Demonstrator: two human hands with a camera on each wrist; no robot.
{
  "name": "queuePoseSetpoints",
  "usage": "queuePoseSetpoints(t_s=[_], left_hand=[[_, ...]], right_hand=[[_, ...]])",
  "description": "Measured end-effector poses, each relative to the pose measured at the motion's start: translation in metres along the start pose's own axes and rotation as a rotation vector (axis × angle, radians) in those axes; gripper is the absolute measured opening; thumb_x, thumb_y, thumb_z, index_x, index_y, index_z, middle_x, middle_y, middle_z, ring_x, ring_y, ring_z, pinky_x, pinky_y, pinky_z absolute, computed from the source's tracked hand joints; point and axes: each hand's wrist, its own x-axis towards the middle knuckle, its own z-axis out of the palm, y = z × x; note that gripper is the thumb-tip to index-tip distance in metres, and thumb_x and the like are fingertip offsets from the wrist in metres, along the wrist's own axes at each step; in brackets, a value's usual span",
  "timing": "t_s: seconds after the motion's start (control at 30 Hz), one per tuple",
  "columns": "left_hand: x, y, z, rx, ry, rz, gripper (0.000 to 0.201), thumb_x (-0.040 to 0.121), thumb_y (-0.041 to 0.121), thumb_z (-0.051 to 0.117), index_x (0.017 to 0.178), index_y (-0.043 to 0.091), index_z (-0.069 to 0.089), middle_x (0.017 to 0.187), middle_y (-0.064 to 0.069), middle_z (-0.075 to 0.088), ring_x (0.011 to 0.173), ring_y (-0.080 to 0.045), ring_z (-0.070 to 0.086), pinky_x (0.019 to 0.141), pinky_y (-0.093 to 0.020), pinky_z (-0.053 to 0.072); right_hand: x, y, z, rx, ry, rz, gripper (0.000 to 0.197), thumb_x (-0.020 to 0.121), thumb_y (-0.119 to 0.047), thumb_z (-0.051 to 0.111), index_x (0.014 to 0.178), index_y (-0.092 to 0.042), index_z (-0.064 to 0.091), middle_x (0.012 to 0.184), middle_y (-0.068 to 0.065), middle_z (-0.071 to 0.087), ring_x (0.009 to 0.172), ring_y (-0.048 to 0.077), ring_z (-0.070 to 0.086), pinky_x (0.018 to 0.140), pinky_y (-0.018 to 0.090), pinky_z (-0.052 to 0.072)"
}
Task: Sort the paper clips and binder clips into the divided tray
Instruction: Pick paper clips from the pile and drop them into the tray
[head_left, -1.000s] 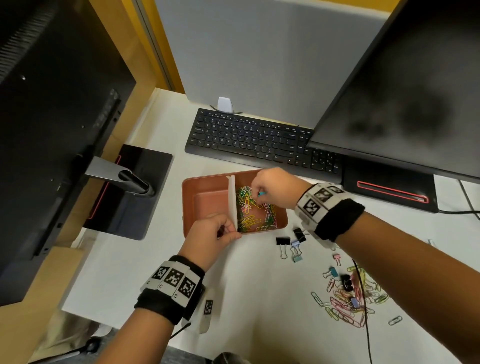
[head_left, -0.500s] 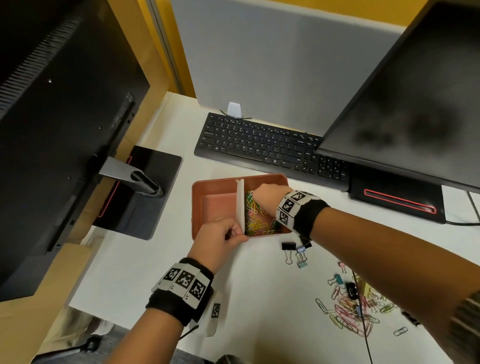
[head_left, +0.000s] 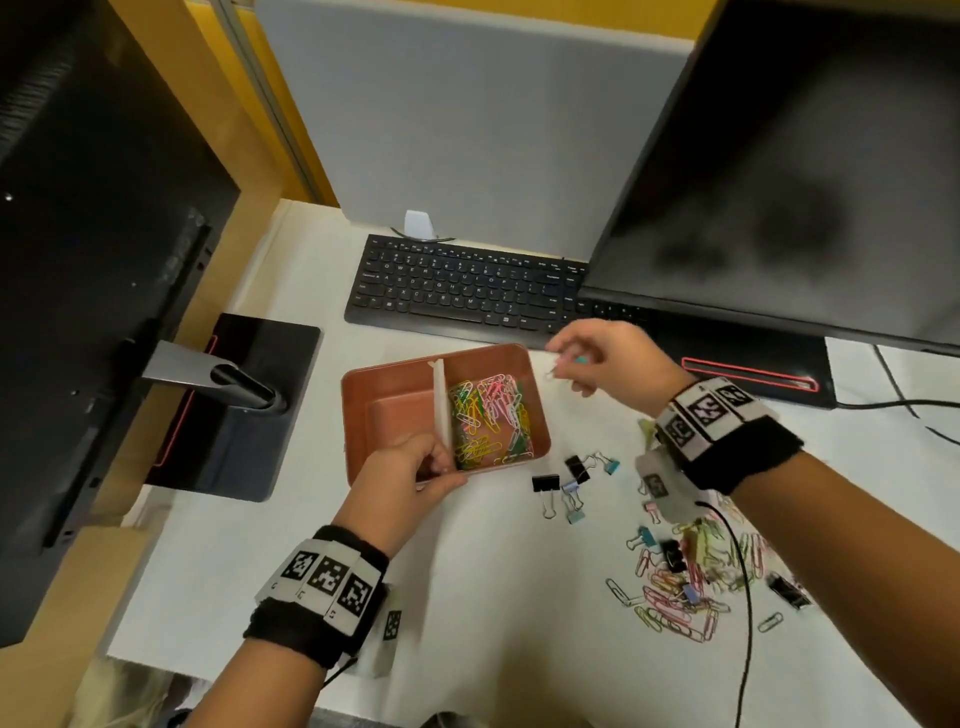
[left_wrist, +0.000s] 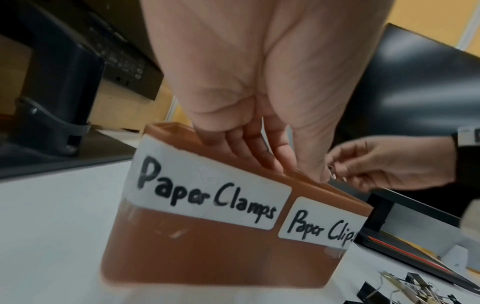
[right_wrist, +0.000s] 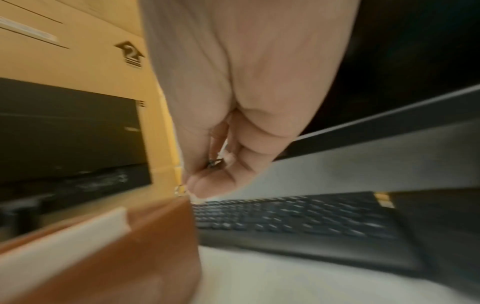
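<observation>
A brown divided tray (head_left: 400, 415) sits on the white desk, split by a white divider (head_left: 440, 400). Its right compartment holds several coloured paper clips (head_left: 491, 415); the left compartment is bare. My left hand (head_left: 441, 467) grips the tray's near rim by the divider, fingers (left_wrist: 259, 152) curled over the edge. The tray (left_wrist: 207, 246) front reads "Paper Clamps" and "Paper Clips". My right hand (head_left: 566, 364) hovers just beyond the tray's far right corner and pinches a small teal binder clip (head_left: 579, 360). Its wire handles (left_wrist: 333, 174) show.
Loose binder clips (head_left: 566, 483) lie right of the tray. A mixed heap of paper clips and binder clips (head_left: 685, 587) sits nearer me under a black cable (head_left: 745, 597). A keyboard (head_left: 467, 291) lies behind the tray, with monitor stands on both sides.
My right hand has come up out of the paper-clip compartment and moved right, with the teal binder clip pinched in it. The left hand stays on the tray.
</observation>
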Motion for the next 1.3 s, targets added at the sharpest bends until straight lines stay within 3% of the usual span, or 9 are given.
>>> queuePoseSetpoints(t_s=[0.13, 0.3, 0.5, 0.63, 0.73, 0.87, 0.97, 1.07, 1.3], left_hand=[[-0.004, 0.025, 0.000, 0.036, 0.065, 0.123, 0.019, 0.075, 0.029, 0.072, 0.075, 0.025, 0.053, 0.070, 0.011, 0.050, 0.071, -0.005, 0.049, 0.062, -0.010, 0.038], [-0.004, 0.065, 0.037, -0.012, -0.134, 0.293, 0.014, 0.080, 0.029, 0.068, 0.083, 0.021, 0.056, 0.070, 0.010, 0.048, 0.067, 0.000, 0.046, 0.061, -0.011, 0.038], [0.000, 0.084, 0.110, -0.001, -0.359, 0.242, 0.012, 0.084, 0.019, 0.062, 0.091, 0.026, 0.056, 0.082, 0.009, 0.051, 0.067, -0.002, 0.049, 0.062, -0.009, 0.034], [0.011, 0.100, 0.154, 0.021, -0.373, 0.187, 0.023, 0.088, 0.008, 0.053, 0.109, 0.017, 0.057, 0.104, 0.002, 0.051, 0.079, -0.005, 0.053, 0.071, -0.008, 0.036], [0.023, 0.119, 0.182, 0.039, -0.349, 0.201, 0.030, 0.087, 0.003, 0.051, 0.115, 0.014, 0.057, 0.113, -0.001, 0.049, 0.095, -0.014, 0.055, 0.082, -0.011, 0.034], [0.046, 0.129, 0.212, 0.156, -0.289, 0.189, 0.033, 0.085, 0.001, 0.051, 0.117, 0.011, 0.058, 0.118, -0.006, 0.051, 0.107, -0.023, 0.050, 0.097, -0.026, 0.040], [0.059, 0.129, 0.222, 0.291, -0.275, 0.162, 0.029, 0.086, 0.004, 0.052, 0.112, 0.011, 0.060, 0.115, -0.008, 0.053, 0.104, -0.027, 0.049, 0.091, -0.034, 0.042], [0.063, 0.129, 0.222, 0.325, -0.220, 0.146, 0.020, 0.088, 0.008, 0.051, 0.104, 0.011, 0.062, 0.102, -0.009, 0.061, 0.096, -0.028, 0.052, 0.081, -0.034, 0.042], [0.065, 0.129, 0.217, 0.449, -0.263, 0.127, 0.015, 0.090, 0.018, 0.048, 0.096, 0.015, 0.061, 0.094, -0.005, 0.064, 0.089, -0.024, 0.054, 0.080, -0.034, 0.046]], right_hand=[[-0.021, 0.066, 0.002, -0.156, 0.131, 0.213, 0.017, 0.091, -0.014, 0.054, 0.105, -0.014, 0.063, 0.100, 0.004, 0.066, 0.075, 0.016, 0.063, 0.063, 0.019, 0.051], [-0.029, 0.087, 0.024, -0.208, 0.056, 0.204, 0.027, 0.092, -0.019, 0.049, 0.115, -0.011, 0.061, 0.119, 0.006, 0.063, 0.109, 0.023, 0.058, 0.100, 0.033, 0.043], [-0.099, 0.113, -0.021, -0.106, 0.345, 0.171, 0.020, 0.091, -0.018, 0.051, 0.106, -0.019, 0.065, 0.104, -0.005, 0.065, 0.078, 0.010, 0.057, 0.082, 0.027, 0.049], [-0.157, 0.160, -0.037, -0.055, 0.354, 0.266, 0.018, 0.091, -0.011, 0.051, 0.098, -0.016, 0.066, 0.082, -0.009, 0.063, 0.066, 0.007, 0.055, 0.066, 0.022, 0.043], [-0.171, 0.186, -0.032, -0.038, 0.313, 0.245, 0.016, 0.090, -0.014, 0.054, 0.101, -0.014, 0.066, 0.085, -0.003, 0.062, 0.070, 0.002, 0.053, 0.072, 0.024, 0.042], [-0.161, 0.200, -0.022, -0.134, 0.167, 0.221, 0.027, 0.086, -0.016, 0.060, 0.113, -0.017, 0.063, 0.114, 0.003, 0.061, 0.105, 0.016, 0.056, 0.097, 0.033, 0.045], [-0.155, 0.202, -0.019, -0.284, 0.052, 0.182, 0.035, 0.083, -0.017, 0.062, 0.118, -0.021, 0.060, 0.122, 0.002, 0.056, 0.116, 0.019, 0.049, 0.101, 0.036, 0.042], [-0.155, 0.207, -0.019, -0.275, 0.028, 0.167, 0.033, 0.084, -0.011, 0.059, 0.116, -0.018, 0.059, 0.118, 0.002, 0.057, 0.112, 0.019, 0.051, 0.097, 0.037, 0.045], [-0.160, 0.211, -0.028, -0.383, 0.029, 0.113, 0.019, 0.091, -0.023, 0.053, 0.103, -0.018, 0.068, 0.094, -0.001, 0.070, 0.093, 0.017, 0.059, 0.088, 0.033, 0.047]])
